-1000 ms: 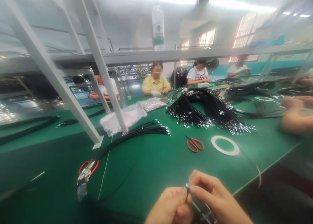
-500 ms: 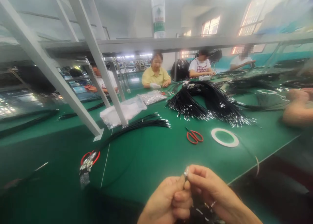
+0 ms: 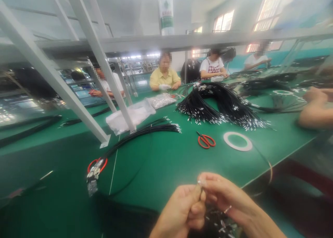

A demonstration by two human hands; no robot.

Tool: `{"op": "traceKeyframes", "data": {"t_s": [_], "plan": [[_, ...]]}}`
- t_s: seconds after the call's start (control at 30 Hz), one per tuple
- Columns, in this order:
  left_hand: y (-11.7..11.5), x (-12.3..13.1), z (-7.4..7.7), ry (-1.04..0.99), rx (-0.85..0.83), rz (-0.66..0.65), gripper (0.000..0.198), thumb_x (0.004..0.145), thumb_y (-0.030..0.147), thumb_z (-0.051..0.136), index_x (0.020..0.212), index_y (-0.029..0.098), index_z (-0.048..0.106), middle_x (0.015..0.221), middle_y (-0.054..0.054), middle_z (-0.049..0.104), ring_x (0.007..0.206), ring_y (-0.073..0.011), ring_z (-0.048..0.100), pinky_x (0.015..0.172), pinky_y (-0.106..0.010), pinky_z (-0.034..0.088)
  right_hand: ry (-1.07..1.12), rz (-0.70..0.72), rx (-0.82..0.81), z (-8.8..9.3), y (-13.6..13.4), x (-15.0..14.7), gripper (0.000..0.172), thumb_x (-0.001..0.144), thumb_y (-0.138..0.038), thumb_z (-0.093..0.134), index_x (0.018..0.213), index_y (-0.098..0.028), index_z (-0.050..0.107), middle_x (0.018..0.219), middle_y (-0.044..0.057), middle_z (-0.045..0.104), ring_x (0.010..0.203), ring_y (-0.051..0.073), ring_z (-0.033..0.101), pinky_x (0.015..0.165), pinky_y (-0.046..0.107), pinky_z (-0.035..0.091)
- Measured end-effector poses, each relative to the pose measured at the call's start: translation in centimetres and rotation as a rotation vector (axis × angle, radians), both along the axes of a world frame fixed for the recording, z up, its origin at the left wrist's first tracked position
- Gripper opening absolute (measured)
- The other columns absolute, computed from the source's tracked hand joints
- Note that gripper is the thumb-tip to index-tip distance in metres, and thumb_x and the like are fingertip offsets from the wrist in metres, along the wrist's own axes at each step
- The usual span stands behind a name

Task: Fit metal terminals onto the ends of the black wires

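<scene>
The small shiny piece (image 3: pixel 199 183) is up between the person's two hands, over the near edge of the green table (image 3: pixel 156 161), with only its pale tip showing past the fingers. The left hand (image 3: pixel 186 206) is curled tight, thumb pressed on the piece from below; the right hand (image 3: pixel 226 189) pinches the tip between thumb and finger, so the two hands meet there. What lies inside the left fist I can't tell. Under the right wrist there's a dark heap (image 3: pixel 221 220) with bright metal bits in it, too blurred to make out.

Beyond the hands, red-handled scissors (image 3: pixel 206 141) lie on the table, and just to their right a flat white ring (image 3: pixel 249 145). Farther back, a big bundle of black cables (image 3: pixel 229 103) bends over, its silver ends fanned toward us. Off to the left, a slimmer bundle (image 3: pixel 145 131) curves past the foot of a shelf post (image 3: pixel 104 64), near a clear plastic bag (image 3: pixel 127 118). Across the table sits a co-worker in a yellow shirt (image 3: pixel 166 78), and another person's forearm (image 3: pixel 312 109) comes in at the right edge.
</scene>
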State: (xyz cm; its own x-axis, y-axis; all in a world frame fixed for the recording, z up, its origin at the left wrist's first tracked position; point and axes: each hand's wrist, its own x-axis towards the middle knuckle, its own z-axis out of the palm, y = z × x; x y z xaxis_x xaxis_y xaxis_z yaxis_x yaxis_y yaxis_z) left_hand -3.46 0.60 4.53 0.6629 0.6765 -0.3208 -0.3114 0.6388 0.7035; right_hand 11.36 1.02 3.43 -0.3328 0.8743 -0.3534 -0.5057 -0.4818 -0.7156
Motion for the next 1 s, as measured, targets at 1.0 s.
{"op": "traceKeyframes", "data": {"t_s": [1.0], "plan": [[-2.8,5.6,-6.7,0.619,0.763,0.409,0.009,0.080,0.028,0.070,0.087,0.024,0.073,0.055,0.001,0.031,0.063,-0.0233,0.042,0.060,-0.028,0.026,-0.387,-0.391,0.036,-1.7,-3.5,7.5,0.031,0.058,-0.046,0.091,0.081,-0.027,0.082,0.071,-0.001,0.070,0.059,0.011,0.055,0.057,0.018,0.050]]}}
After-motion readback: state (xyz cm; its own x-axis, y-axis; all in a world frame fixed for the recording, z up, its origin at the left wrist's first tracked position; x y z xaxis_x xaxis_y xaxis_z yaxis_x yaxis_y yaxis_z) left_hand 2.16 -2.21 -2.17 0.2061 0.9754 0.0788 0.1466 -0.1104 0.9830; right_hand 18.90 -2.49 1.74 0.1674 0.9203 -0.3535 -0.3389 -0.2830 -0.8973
